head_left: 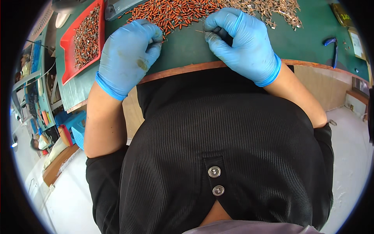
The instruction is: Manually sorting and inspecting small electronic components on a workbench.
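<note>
The person's left hand (126, 58), in a stained blue glove, is over the table (183, 52) near its front edge, thumb and index finger bent toward each other. A small orange bit shows just beside these tips, but whether they grip it cannot be told; the other fingers are hidden behind the hand. The gloved right hand (249, 46), farther right along that edge, has thumb and index finger pinching a thin strand (199, 31); its far end is too fine to make out.

The heap of orange pieces (175, 15) lies beyond and between the hands, toward the table's far side, cut off by the top of the view. Brownish pieces (269, 9) adjoin it on the right, also cropped. Toward the table's left edge, a red tray (69, 43) holds small pieces too jumbled to tell apart. Blue-handled pliers (335, 52) lie near the right front corner.
</note>
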The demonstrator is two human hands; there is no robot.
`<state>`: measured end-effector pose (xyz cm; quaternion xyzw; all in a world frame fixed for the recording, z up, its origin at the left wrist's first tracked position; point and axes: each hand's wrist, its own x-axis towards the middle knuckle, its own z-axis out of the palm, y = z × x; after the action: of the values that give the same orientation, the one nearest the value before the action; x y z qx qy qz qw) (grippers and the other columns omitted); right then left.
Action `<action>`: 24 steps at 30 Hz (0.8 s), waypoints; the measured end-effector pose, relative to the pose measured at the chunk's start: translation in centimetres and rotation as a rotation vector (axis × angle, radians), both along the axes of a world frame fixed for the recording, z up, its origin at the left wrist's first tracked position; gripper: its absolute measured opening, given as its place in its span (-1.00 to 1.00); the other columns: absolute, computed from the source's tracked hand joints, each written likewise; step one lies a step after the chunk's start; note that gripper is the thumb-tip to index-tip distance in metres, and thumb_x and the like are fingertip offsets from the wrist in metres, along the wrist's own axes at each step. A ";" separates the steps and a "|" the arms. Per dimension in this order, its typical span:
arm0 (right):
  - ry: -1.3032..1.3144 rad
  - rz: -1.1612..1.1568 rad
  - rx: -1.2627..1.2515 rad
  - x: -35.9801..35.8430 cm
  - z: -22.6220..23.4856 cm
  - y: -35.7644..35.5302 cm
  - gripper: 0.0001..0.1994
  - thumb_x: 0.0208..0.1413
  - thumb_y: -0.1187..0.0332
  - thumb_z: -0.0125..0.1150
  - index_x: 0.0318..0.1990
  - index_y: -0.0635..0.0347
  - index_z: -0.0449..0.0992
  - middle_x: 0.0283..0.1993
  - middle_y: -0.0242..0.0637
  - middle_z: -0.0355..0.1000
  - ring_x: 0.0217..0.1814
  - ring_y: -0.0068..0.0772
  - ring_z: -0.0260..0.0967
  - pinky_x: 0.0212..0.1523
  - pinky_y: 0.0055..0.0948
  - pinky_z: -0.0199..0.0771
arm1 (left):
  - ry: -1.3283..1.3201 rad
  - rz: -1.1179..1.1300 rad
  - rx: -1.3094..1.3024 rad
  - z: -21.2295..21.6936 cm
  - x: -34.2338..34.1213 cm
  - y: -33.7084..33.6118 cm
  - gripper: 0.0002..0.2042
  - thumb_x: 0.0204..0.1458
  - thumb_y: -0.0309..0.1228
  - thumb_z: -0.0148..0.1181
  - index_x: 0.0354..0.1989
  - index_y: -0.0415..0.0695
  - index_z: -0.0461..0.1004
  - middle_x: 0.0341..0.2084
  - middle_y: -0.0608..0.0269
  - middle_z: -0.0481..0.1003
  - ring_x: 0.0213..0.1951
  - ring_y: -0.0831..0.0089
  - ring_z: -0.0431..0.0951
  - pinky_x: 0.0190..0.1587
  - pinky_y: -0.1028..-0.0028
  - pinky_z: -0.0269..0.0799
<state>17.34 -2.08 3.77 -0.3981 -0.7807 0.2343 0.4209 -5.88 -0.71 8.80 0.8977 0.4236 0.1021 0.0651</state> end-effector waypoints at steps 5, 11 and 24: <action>0.096 -0.040 -0.117 -0.3 0.2 -0.3 -0.92 -0.02 0.54 0.24 -0.35 0.25 0.47 -0.41 -0.37 0.42 -0.46 -0.61 0.36 -0.39 -0.60 0.42 | -0.242 0.115 -0.219 0.2 0.5 0.0 -0.90 -0.15 -0.55 0.23 -0.42 -0.20 0.50 -0.54 0.18 0.45 -0.48 0.35 0.49 -0.37 0.46 0.42; 0.212 -0.009 -0.083 -2.0 1.0 0.2 -0.90 -0.03 0.53 0.24 -0.32 0.30 0.52 -0.47 -0.20 0.49 -0.46 -0.42 0.48 -0.38 -0.53 0.50 | -0.660 0.219 -0.360 -0.8 2.6 -0.5 -0.86 -0.09 -0.50 0.22 -0.36 -0.28 0.52 -0.54 0.23 0.52 -0.48 0.59 0.50 -0.34 0.58 0.42; 0.405 -0.137 -0.257 -3.7 0.1 4.6 -0.85 0.04 0.52 0.18 -0.23 0.36 0.42 -0.42 -0.34 0.44 -0.38 -0.67 0.36 -0.32 -0.64 0.41 | -0.959 0.302 -0.256 -2.9 3.5 1.9 -0.84 -0.07 -0.51 0.28 -0.30 -0.28 0.52 -0.46 0.26 0.55 -0.42 0.60 0.48 -0.29 0.60 0.41</action>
<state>13.60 2.49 3.86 -0.4451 -0.6154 0.3778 0.5296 -2.34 1.23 5.94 0.6638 0.4800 0.4577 0.3456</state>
